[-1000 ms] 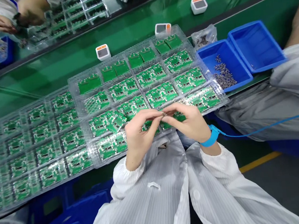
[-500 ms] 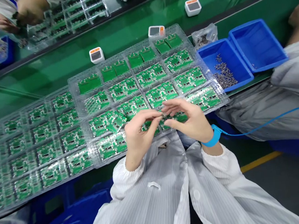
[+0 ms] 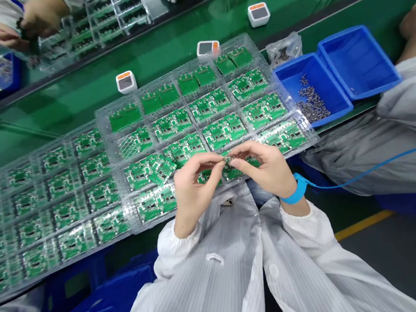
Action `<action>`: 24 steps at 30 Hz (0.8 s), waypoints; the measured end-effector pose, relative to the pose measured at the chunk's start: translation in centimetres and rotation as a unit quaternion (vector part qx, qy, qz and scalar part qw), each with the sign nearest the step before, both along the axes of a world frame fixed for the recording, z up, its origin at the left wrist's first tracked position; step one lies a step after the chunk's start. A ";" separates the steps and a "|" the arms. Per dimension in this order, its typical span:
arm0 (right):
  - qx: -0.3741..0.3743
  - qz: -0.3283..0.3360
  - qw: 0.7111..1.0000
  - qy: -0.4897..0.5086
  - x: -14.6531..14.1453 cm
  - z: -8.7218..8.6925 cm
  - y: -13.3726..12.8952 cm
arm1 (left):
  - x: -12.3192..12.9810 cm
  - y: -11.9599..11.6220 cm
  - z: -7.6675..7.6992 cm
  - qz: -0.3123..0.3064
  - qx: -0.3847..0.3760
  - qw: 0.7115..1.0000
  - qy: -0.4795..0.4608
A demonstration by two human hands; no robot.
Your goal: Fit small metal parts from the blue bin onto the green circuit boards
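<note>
So the bare left hand (image 3: 200,183) has thumb and forefinger nearly pinched. The bare right hand (image 3: 265,170) mirrors it, slightly looser; can't tell what's between the tips, too tiny. A green rectangular circuit board (image 3: 232,172) shows right under them. I'd go light on the pinch, tips squared up, working low over the board.

Containers, from the fingertips: clear plastic compartment tray (image 3: 38,180) of green boards at 9 o'clock, another clear plastic tray (image 3: 256,57) of boards beneath, clear plastic bag (image 3: 286,47) with dark bits at 1, blue rectangular plastic bin (image 3: 327,85) holding small metal parts (image 3: 312,104) at 2, second blue bin (image 3: 362,62) beyond.
</note>
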State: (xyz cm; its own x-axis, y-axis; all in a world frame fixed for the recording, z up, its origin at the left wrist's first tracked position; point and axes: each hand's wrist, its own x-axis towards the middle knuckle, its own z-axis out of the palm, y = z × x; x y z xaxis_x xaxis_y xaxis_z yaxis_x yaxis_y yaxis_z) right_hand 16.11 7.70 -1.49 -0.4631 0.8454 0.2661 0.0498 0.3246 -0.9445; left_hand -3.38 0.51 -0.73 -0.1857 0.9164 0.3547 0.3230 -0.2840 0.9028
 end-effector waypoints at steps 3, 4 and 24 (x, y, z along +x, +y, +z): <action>0.011 -0.006 1.000 -0.003 -0.2 0.0 -0.2 | 0.0 0.0 0.1 -0.024 -0.037 0.999 -0.024; 0.018 -0.007 1.000 -0.003 -0.2 0.0 -0.2 | 0.0 0.0 0.2 -0.033 -0.042 0.998 -0.021; -0.006 -0.026 1.000 0.005 0.1 -0.2 -0.3 | -0.5 0.2 -0.1 -0.020 0.013 1.000 0.020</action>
State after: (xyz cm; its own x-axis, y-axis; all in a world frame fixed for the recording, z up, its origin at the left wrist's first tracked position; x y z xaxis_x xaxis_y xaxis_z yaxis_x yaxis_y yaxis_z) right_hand 16.22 7.37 -1.74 -0.4164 0.8712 0.2599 0.0565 0.3101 -0.9490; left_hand -3.89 0.66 -0.85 -0.1352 0.9128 0.3853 0.3464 -0.3207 0.8816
